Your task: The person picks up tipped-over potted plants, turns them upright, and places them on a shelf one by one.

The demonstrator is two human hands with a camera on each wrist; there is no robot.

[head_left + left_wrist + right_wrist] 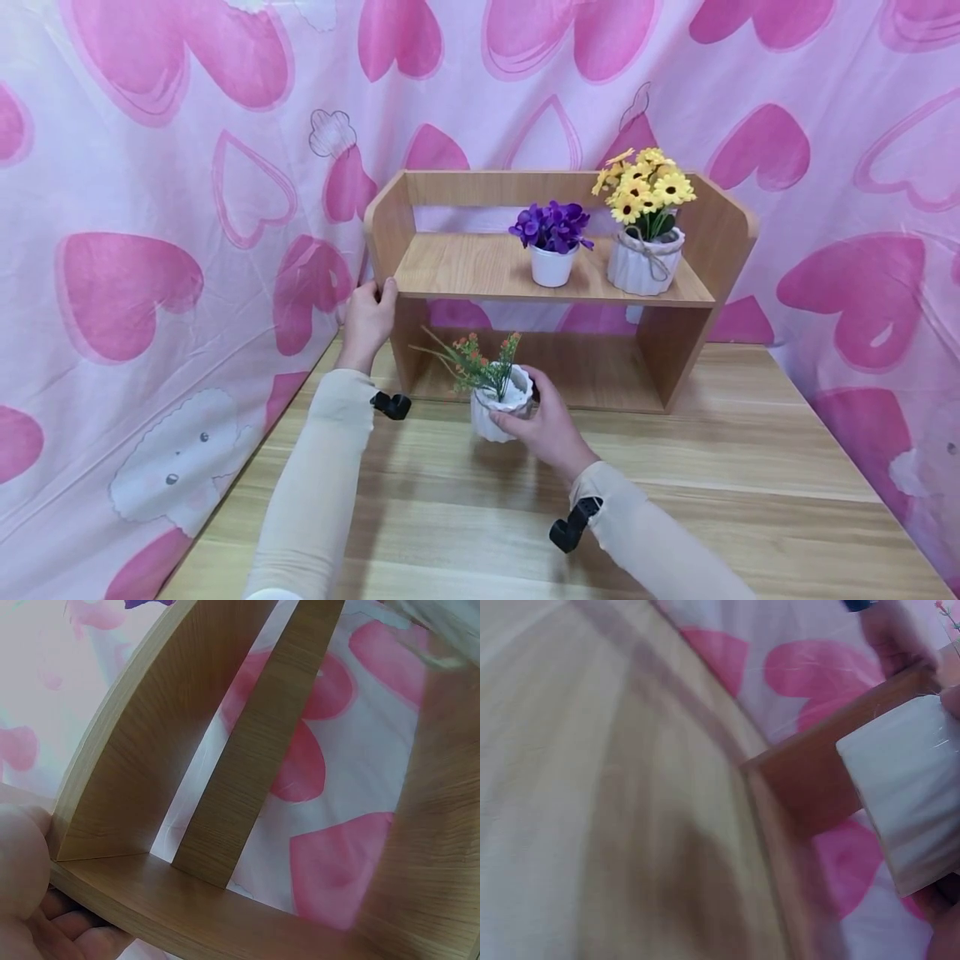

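Note:
My right hand (551, 425) grips a white ribbed pot (491, 423) holding a small plant with orange flowers (480, 367). Thumb and fingers lie on either side of the pot, which is held up in front of the lower shelf; in the right wrist view the pot's pale base (907, 787) shows, raised over the tabletop. With my left hand (367, 321) I hold the left side panel of a two-tier wooden shelf (457, 260), near the upper board. The left wrist view has the fingers (75, 926) curled round that panel's outer side.
On the upper board stand a small white pot with purple flowers (551, 267) and a ribbed pot with yellow daisies (645, 267), tied with twine. The shelf rests at the back of a wooden table (675, 492). A pink heart-patterned curtain (247, 275) hangs behind and beside it.

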